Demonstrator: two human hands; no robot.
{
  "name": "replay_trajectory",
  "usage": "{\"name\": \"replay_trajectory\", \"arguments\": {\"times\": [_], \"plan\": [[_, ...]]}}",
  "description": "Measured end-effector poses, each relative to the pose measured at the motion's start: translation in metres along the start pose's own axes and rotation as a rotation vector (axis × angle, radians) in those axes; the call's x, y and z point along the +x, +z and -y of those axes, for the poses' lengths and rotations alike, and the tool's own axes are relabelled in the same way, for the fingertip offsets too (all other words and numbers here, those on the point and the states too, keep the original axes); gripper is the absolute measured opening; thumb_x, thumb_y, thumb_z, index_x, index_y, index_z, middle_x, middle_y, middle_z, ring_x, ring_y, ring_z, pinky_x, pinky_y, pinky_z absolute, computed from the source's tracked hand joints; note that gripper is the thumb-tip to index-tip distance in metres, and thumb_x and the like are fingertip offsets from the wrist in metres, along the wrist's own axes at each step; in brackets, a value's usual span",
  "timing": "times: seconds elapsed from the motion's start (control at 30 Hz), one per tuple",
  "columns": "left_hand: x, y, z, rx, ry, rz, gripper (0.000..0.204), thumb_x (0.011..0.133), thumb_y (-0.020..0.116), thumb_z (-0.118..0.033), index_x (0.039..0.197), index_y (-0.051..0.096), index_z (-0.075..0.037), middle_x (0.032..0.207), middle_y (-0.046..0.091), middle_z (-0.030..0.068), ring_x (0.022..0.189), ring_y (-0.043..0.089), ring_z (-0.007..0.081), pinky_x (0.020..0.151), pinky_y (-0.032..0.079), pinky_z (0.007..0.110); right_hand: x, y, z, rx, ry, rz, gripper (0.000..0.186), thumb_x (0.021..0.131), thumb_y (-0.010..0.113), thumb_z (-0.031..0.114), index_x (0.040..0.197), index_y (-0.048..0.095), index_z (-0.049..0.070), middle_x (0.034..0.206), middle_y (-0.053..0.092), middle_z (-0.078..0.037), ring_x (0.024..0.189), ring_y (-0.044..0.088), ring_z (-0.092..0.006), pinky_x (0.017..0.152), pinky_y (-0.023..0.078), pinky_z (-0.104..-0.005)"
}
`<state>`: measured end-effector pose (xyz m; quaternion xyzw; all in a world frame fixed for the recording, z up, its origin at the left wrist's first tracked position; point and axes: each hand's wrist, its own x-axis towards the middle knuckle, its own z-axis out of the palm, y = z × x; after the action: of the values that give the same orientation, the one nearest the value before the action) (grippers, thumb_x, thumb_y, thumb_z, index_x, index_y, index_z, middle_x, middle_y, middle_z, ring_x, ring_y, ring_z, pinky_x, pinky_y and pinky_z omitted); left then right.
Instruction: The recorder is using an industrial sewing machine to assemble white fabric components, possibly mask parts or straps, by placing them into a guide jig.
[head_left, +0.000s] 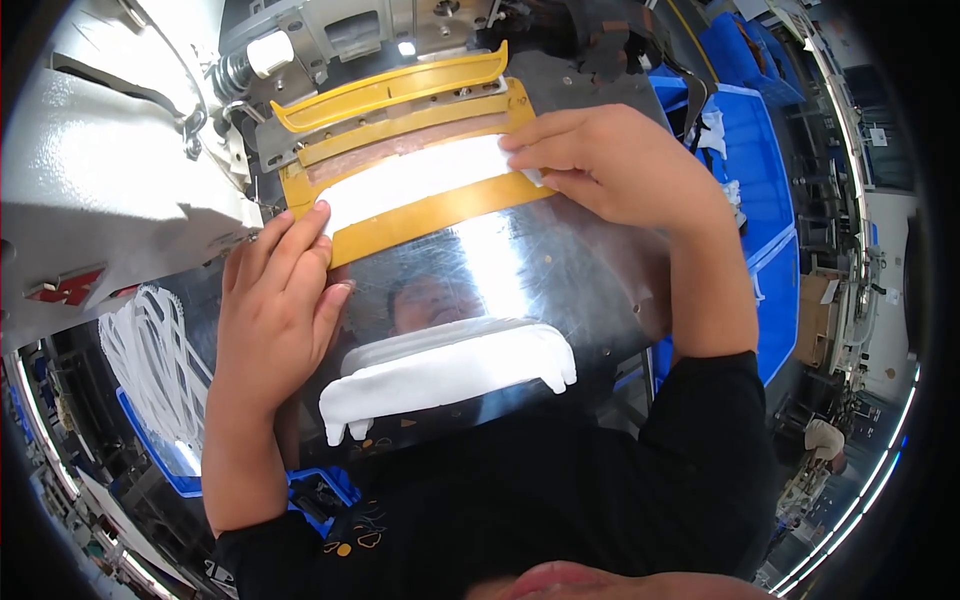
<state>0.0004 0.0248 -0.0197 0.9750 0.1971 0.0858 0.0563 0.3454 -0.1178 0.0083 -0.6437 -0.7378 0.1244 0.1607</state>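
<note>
A white fabric strip (pixel 420 178) lies lengthwise on a yellow sewing template (pixel 430 222), which rests on the metal table. My left hand (pixel 283 290) is at the strip's left end. Its fingertips lie on the fabric and the template's edge, with the thumb held apart. At the other end, my right hand (pixel 625 170) pinches the strip's corner between fingers and thumb. The template's raised yellow bar (pixel 395 88) stands tilted up along the far side, behind the strip. Nearer to me lies a stack of white cut pieces (pixel 450 380) with small tabs at their ends.
A white sewing machine (pixel 110 170) fills the left side. Below it, white looped trimmings (pixel 155 350) hang over a blue bin (pixel 165 465). Large blue bins (pixel 765 170) with white scraps stand on the right. The shiny metal tabletop (pixel 440 275) reflects light.
</note>
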Motion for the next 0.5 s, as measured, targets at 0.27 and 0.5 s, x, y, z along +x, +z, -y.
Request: {"name": "replay_trajectory", "arguments": {"times": [0.27,0.5], "plan": [[0.0,-0.006,0.002,-0.012,-0.002,0.017,0.034,0.096,0.075,-0.023,0.122,0.073,-0.002,0.152,0.066,0.0106,0.143,0.056,0.035,0.119,0.042,0.049,0.0,-0.006,-0.004,-0.07,-0.001,0.128,0.03,0.095,0.067,0.006,0.12,0.083,0.006,0.129,0.079,-0.008,0.112,0.076,-0.0291,0.099,0.06,-0.0421],[0.005,-0.003,-0.003,-0.148,0.01,-0.058,0.039,0.094,0.076,-0.024,0.128,0.073,-0.005,0.145,0.07,0.012,0.138,0.059,0.0362,0.118,0.043,0.05,0.009,0.004,0.0,0.034,-0.117,-0.036,0.026,0.093,0.07,0.012,0.113,0.083,0.004,0.121,0.08,-0.012,0.104,0.076,-0.034,0.094,0.06,-0.0423]]}}
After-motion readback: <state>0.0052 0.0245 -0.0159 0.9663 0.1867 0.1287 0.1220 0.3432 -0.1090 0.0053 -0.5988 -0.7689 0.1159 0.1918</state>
